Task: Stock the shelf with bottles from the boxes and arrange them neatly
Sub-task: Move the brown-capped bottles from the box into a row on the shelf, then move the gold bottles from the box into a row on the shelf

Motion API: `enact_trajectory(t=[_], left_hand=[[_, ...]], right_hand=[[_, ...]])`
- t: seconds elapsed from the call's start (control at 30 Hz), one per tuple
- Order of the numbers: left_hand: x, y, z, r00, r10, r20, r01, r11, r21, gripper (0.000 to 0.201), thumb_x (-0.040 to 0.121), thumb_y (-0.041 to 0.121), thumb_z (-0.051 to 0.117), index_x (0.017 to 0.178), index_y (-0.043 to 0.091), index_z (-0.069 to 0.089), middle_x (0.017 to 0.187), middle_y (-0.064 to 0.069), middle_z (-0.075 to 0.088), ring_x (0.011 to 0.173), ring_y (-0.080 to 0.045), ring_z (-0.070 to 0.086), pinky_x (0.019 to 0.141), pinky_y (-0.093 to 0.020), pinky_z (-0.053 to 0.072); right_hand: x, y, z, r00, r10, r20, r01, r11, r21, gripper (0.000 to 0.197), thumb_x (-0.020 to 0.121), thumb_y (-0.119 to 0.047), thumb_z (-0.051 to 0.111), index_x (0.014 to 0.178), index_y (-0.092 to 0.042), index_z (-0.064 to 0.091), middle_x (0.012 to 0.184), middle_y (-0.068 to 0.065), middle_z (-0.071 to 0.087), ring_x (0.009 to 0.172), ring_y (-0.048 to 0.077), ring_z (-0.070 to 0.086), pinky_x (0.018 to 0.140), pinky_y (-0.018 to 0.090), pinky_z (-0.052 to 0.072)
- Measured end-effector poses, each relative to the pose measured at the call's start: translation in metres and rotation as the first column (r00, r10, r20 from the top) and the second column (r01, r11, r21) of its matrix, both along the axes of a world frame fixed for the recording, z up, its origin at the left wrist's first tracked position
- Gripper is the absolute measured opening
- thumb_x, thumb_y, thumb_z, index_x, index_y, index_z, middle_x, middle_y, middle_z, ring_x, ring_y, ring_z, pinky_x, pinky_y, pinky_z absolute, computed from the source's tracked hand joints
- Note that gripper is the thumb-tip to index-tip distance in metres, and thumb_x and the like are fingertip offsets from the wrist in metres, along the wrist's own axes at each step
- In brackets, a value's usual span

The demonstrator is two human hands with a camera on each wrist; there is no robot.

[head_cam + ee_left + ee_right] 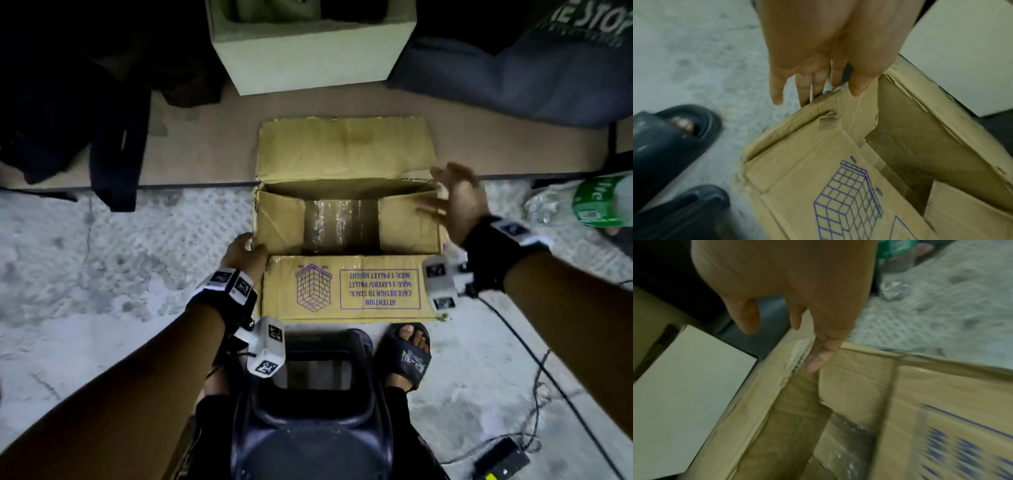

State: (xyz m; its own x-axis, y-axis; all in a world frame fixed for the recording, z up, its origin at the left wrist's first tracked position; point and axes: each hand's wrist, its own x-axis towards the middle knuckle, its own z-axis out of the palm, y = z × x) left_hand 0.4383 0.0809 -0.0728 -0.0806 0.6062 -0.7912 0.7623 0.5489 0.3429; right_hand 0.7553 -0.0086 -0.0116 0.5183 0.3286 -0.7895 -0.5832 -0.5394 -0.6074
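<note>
Roughly, left to right:
Dark clothing point(68, 137): upper left of the head view, heaped on the tan ledge.
Left hand point(245, 251): at the near-left corner of the cardboard box point(346, 219), fingers point(777, 91) straight and loosely spread, thumb on the corner edge, gripping nothing.
Cardboard box: centre frame, flaps folded out, inside bare down to the taped bottom.
White box point(311, 61): top centre, beyond the cardboard box.
Right hand point(459, 202): at the far-right corner, fingers extended, fingertip point(816, 361) touching the rim, holding nothing.
Green-labelled bottle point(604, 202): right edge, lying on the concrete floor point(102, 274).
</note>
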Motion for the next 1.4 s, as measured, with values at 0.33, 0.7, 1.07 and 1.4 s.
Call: enact_trajectory(t=[0.33, 0.7, 1.07, 1.4], left_hand=[[-0.017, -0.01, -0.028, 0.978, -0.132, -0.164, 0.129, 0.991, -0.026, 0.039, 0.099, 0.024, 0.041, 0.135, 0.017, 0.052, 0.132, -0.02, 0.056, 0.113, -0.043, 0.055, 0.092, -0.048, 0.05], [-0.041, -0.045, 0.003, 0.93, -0.342, -0.135, 0.329, 0.938, -0.11, 0.036, 0.099, 0.019, 0.04, 0.13, 0.012, 0.055, 0.126, -0.022, 0.059, 0.111, -0.041, 0.058, 0.093, -0.042, 0.048], [-0.148, -0.088, 0.073, 0.988, 0.086, -0.127, -0.092, 0.995, -0.042, 0.031, 0.087, 0.028, 0.052, 0.104, 0.011, 0.07, 0.096, -0.02, 0.071, 0.091, -0.034, 0.066, 0.077, -0.034, 0.05], [-0.334, -0.154, 0.068, 0.72, 0.688, -0.084, -0.691, 0.723, -0.007, 0.013, 0.088, 0.006, 0.054, 0.089, 0.009, 0.067, 0.092, -0.02, 0.068, 0.084, -0.034, 0.066, 0.078, -0.054, 0.056]], right_hand=[[0.032, 0.019, -0.021, 0.928, -0.346, -0.137, 0.364, 0.92, 0.144, 0.031, 0.097, -0.036, 0.042, 0.071, -0.021, 0.05, 0.059, -0.005, 0.045, 0.05, 0.012, 0.037, 0.05, 0.019, 0.026], [-0.05, -0.137, -0.066, 0.839, 0.514, 0.177, -0.32, 0.73, -0.604, 0.031, 0.089, -0.024, 0.062, 0.119, -0.019, 0.069, 0.102, 0.013, 0.071, 0.09, 0.03, 0.066, 0.072, 0.028, 0.052], [-0.106, -0.085, -0.007, 0.676, 0.681, 0.281, -0.55, 0.72, -0.424, 0.031, 0.07, -0.051, 0.064, 0.101, -0.057, 0.068, 0.106, -0.005, 0.075, 0.1, 0.016, 0.068, 0.094, 0.039, 0.054], [-0.315, 0.057, 0.045, 0.349, 0.849, 0.398, -0.761, 0.504, -0.409, 0.034, 0.082, -0.042, 0.069, 0.115, -0.036, 0.07, 0.117, -0.005, 0.07, 0.114, 0.017, 0.064, 0.103, 0.031, 0.047]])
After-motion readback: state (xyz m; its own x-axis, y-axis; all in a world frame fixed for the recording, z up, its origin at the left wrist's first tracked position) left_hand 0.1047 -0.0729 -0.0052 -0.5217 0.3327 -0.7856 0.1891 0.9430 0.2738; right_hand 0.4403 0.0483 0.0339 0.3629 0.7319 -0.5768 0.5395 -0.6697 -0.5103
